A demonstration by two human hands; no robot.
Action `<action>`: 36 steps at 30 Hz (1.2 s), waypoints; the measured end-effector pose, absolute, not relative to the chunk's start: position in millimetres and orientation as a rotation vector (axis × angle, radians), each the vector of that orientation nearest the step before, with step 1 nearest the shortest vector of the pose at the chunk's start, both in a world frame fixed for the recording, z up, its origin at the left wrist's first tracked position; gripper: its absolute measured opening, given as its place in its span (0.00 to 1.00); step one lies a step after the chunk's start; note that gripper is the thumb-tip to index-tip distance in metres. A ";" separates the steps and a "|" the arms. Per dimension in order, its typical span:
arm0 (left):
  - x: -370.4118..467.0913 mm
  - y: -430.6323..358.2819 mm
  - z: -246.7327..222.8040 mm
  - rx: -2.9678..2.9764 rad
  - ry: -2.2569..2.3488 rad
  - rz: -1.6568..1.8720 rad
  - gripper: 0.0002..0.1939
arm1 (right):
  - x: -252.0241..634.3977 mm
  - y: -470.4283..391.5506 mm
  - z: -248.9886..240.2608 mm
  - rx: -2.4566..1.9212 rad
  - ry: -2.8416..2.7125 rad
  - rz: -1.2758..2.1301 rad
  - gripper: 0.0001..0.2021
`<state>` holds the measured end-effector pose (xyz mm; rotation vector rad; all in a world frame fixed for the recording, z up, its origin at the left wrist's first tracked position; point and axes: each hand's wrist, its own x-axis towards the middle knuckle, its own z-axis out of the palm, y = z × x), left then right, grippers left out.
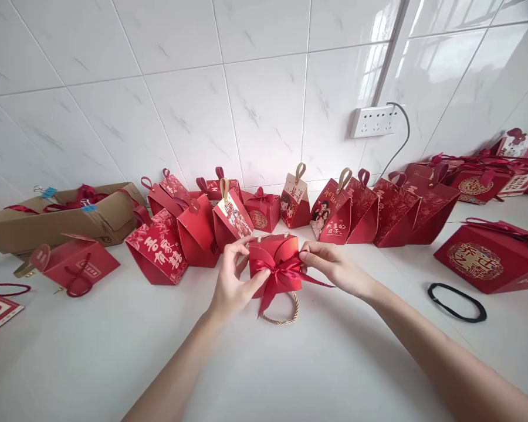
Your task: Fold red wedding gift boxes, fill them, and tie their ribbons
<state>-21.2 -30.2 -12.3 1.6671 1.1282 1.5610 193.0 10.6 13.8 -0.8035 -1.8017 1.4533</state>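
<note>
A small red gift box [260, 253] sits in front of me on the white table, with a dark red satin ribbon [270, 290] tied in a bow across its front. My left hand [234, 275] grips the box's left side, its thumb pressed at the bow. At the right side, my right hand [330, 264] pinches the bow's loop between thumb and fingers. One ribbon tail hangs down the front and another trails right, under my right hand. A twisted gold cord handle [295, 310] loops onto the table below the box.
Red gift boxes with strap loops stand along the tiled wall, including a patterned box [158, 246]. A cardboard box [9, 231] holding ribbons is at left. On the right lie a larger red box [477, 255] and a black band [456, 316]. A socket strip [372, 122] hangs above.
</note>
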 end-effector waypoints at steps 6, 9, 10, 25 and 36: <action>-24.7 -28.7 -9.7 1.754 1.152 1.539 0.14 | 195.6 14.0 12.5 -0.935 -1.762 1.467 0.18; -25.4 -28.3 -7.5 1.771 1.277 1.517 0.15 | 196.4 14.7 11.8 -0.956 -1.746 1.486 0.19; -25.8 -27.9 -6.9 1.773 1.300 1.503 0.15 | 196.5 15.0 11.3 -0.953 -1.743 1.496 0.19; -19.5 -30.3 -6.0 1.622 1.406 1.478 0.17 | 191.9 23.6 -2.6 -0.694 -1.452 1.734 0.15; -24.2 -25.1 -5.8 1.494 1.415 1.531 0.18 | 199.9 24.9 -4.3 -0.593 -1.811 1.549 0.28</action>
